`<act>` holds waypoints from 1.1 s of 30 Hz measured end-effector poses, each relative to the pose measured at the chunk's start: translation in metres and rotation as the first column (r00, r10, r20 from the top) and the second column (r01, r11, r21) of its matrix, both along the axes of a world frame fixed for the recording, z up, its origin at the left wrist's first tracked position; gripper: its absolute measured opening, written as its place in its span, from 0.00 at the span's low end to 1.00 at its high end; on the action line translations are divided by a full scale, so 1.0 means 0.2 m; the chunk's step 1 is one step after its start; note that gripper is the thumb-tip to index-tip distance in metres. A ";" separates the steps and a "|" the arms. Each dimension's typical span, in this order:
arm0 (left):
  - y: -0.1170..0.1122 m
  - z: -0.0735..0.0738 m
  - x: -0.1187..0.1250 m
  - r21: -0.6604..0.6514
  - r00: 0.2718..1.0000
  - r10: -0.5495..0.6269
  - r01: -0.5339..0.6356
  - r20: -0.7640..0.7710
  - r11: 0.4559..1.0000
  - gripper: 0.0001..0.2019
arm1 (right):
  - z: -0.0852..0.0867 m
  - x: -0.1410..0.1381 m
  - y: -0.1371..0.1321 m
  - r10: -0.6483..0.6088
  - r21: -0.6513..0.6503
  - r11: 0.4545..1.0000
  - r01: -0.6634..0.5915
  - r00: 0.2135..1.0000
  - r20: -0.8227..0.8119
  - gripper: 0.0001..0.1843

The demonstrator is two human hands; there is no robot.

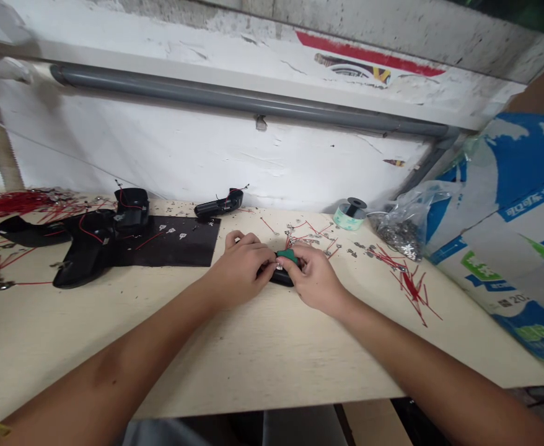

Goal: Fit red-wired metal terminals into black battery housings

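Note:
At the middle of the table, both my hands close around a black plastic part, a small casing by its look. My left hand reaches it from the left, thumb and forefinger bent together against its top. My right hand grips its right side, with the thumb pressed in toward the left fingertips. Between the hands shows a green object, touched by the right fingers; its kind is hidden. A small silvery metal piece glints beside the right thumb. The fingers cover most of the part.
Black curved plastic housings with red wires lie at left on a dark mat. Another housing sits near the wall. Red wires, a tape roll and a plastic bag of metal pieces are at right, beside a blue-white package.

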State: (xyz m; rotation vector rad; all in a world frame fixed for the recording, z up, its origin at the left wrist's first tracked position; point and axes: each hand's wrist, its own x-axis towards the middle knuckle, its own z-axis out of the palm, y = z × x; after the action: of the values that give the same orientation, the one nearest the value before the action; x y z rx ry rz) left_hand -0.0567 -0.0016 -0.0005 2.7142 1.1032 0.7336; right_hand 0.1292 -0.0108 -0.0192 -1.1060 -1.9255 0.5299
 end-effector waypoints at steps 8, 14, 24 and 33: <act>0.00 -0.01 0.00 0.003 1.000 0.008 -0.008 0.018 1.000 0.12 | -0.01 0.01 0.01 -0.077 0.039 0.996 0.081 0.994 -0.083 0.19; 0.01 -0.01 -0.01 -0.021 0.999 0.036 -0.035 0.033 0.999 0.11 | 0.00 0.04 0.03 0.012 -0.109 0.994 -0.031 0.985 -0.173 0.21; 0.02 -0.02 -0.01 -0.017 0.998 0.059 -0.059 0.038 0.998 0.12 | 0.00 0.03 0.03 0.098 -0.169 0.978 -0.126 0.981 -0.167 0.21; 0.01 -0.02 -0.01 0.009 0.999 0.036 -0.036 0.022 0.999 0.12 | -0.01 0.01 0.03 0.046 -0.094 0.994 -0.056 0.993 -0.110 0.17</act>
State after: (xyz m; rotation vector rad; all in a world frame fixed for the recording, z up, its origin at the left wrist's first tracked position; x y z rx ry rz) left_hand -0.0579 0.0006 -0.0049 2.6936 1.1492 0.7740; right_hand 0.1313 -0.0055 -0.0215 -1.0689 -1.8548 0.7034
